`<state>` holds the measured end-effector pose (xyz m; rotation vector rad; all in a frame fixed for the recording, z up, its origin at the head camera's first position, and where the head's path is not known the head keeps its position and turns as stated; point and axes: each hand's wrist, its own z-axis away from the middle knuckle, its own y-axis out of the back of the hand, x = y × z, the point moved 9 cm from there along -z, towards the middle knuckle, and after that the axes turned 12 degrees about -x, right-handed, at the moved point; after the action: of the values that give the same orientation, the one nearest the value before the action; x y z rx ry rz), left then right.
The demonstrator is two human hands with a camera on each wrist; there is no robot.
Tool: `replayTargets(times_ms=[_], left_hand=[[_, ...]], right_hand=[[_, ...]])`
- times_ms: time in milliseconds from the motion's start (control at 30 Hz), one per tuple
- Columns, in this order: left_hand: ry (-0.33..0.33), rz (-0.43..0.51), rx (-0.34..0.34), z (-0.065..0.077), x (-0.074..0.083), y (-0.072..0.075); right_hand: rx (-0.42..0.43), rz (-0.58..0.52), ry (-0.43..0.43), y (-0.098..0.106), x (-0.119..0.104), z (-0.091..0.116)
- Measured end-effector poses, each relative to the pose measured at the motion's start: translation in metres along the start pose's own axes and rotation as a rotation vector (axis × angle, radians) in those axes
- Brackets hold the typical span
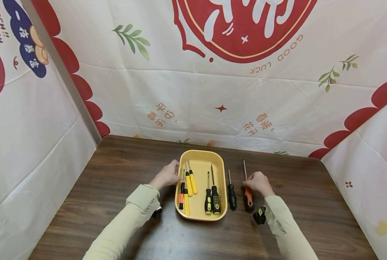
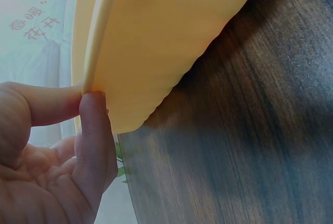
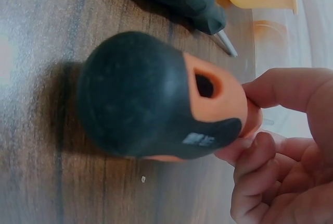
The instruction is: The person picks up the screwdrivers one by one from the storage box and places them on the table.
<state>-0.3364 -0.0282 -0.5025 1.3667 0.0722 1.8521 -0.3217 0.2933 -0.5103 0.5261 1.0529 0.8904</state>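
Note:
My left hand [image 1: 168,174] pinches the left rim of a yellow plastic tray [image 1: 201,154], thumb inside and fingers outside, as the left wrist view shows. Right of the tray, my right hand [image 1: 259,183] grips an orange and black screwdriver [image 1: 248,199] near the front of its handle, its shaft pointing away from me. Between tray and right hand lies a black screwdriver [image 1: 232,196]. Inside the tray, several slim yellow screwdrivers [image 1: 193,183] and an orange and black one [image 1: 182,195] lie at the left; two black and yellow screwdrivers [image 1: 216,200] lie at the right.
Everything rests on a dark wood table [image 1: 122,159]. A white printed cloth [image 1: 193,94] hangs behind its far edge, and more cloth hangs at both sides. A small black device [image 1: 260,215] sits at my right wrist.

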Motion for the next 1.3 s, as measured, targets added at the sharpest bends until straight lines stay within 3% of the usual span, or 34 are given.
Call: replayTargets(times_ms=[500, 733, 1300], left_hand=[[-0.009, -0.024, 0.018, 0.0081, 0.0064, 0.0025], [-0.015, -0.035, 0.024, 0.0076, 0.0066, 0.0017], [-0.012, -0.004, 0.019, 0.0056, 0.0047, 0.0013]], right_hand=[[0.001, -0.01, 0.006, -0.0036, 0.0002, 0.0001], [-0.015, -0.035, 0.057, -0.0034, -0.0014, 0.0008], [0.003, -0.016, 0.021, -0.0094, 0.0045, -0.0072]])
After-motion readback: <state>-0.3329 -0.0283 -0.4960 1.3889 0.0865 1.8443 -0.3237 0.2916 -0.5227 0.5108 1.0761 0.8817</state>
